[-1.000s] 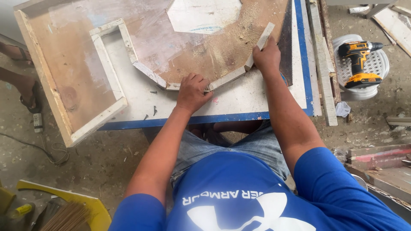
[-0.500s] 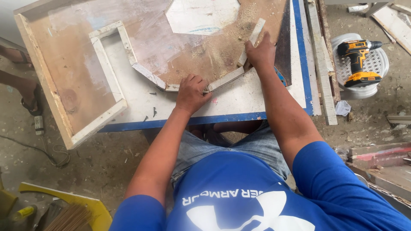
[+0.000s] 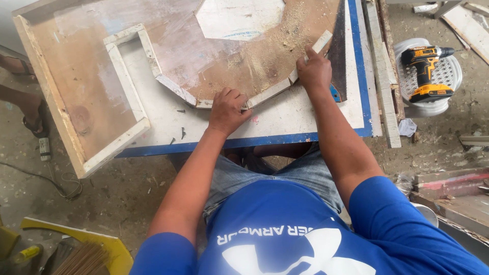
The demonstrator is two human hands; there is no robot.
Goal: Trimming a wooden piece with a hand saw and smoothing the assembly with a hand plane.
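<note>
Our left hand (image 3: 227, 109) presses flat on one thin wooden strip (image 3: 267, 94); our right hand (image 3: 314, 71) pinches the angled strip (image 3: 322, 42). We judge them light, stiff and splintery, best held by the edges.

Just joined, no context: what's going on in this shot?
A person in a blue shirt leans over a white work board with a blue edge. The left hand presses on the joint of pale wooden strips laid in an angled outline. The right hand holds a short wooden strip at the outline's end. A hand saw lies just beside it, amid sawdust. A yellow cordless drill rests on a white bucket, off the board.
</note>
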